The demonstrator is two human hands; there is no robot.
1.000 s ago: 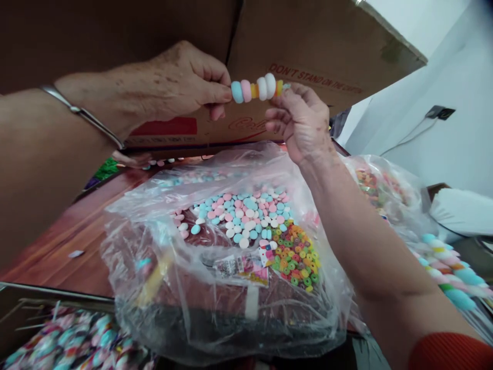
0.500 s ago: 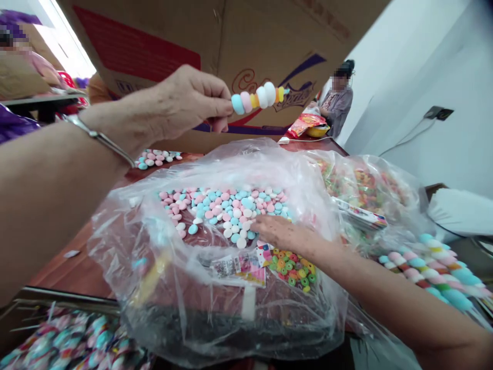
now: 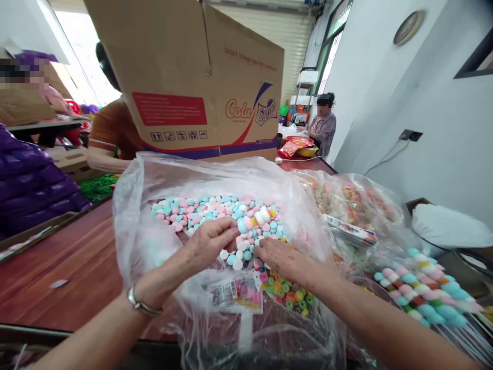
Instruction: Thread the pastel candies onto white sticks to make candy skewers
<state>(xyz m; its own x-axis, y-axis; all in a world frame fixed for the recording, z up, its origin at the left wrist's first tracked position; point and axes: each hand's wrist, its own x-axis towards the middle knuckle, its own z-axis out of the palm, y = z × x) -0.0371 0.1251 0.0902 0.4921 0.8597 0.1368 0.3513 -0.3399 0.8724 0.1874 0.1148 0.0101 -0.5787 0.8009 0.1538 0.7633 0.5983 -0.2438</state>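
Note:
My left hand (image 3: 210, 241) pinches the near end of a candy skewer (image 3: 256, 218) threaded with blue, pink, orange and white pieces, holding it low over the open clear plastic bag (image 3: 131, 226). Inside the bag lies a heap of loose pink, blue and white candies (image 3: 204, 208), with small coloured ring candies (image 3: 290, 293) nearer me. My right hand (image 3: 279, 257) rests palm down on the loose candies just right of the left hand, its fingertips curled among them; what they hold, if anything, is hidden.
A large Cola cardboard box (image 3: 192, 82) stands behind the bag on the red-brown table (image 3: 57, 257). A second bag of ring candies (image 3: 350, 200) lies right, finished skewers (image 3: 419, 288) at the far right. Other people sit behind the box and at the far end.
My left hand lowered the skewer from in front of the box down into the bag. My right hand went from the skewer's tip to the loose candies. The view tilted up.

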